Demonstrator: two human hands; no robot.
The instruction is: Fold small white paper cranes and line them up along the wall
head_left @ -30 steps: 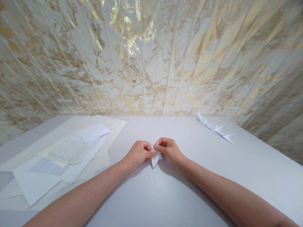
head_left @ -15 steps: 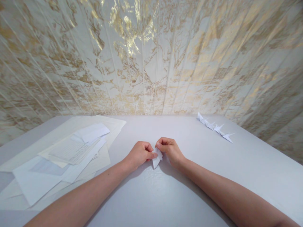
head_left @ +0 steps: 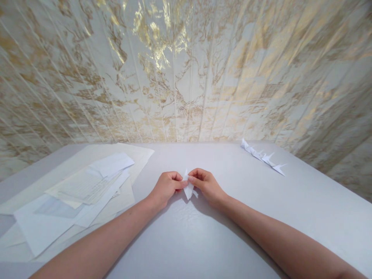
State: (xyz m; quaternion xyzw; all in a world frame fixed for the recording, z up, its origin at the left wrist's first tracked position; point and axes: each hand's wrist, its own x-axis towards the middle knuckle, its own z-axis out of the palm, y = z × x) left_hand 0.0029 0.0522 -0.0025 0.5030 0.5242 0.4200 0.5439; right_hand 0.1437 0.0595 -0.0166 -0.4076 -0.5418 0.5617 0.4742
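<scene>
Between my hands, just above the middle of the table, is a small folded piece of white paper (head_left: 188,191) with pointed ends, one tip up and one down. My left hand (head_left: 168,186) pinches it from the left with thumb and fingers. From the right, my right hand (head_left: 205,184) pinches its upper part, thumb towards me. A narrow paper point sticks out at the lower right, under my right fingers. My fingers cover part of the folds.
Several folded white paper cranes (head_left: 263,157) stand in a slanting row at the back right of the pale table (head_left: 186,240). Loose sheets of paper (head_left: 46,232), some with writing, lie heaped at the left. A gold-patterned curtain or wall covering (head_left: 180,97) rises behind the table.
The folded paper has turned, so an upper tip now shows between my hands. Both hands have shifted slightly left, still pinching it.
</scene>
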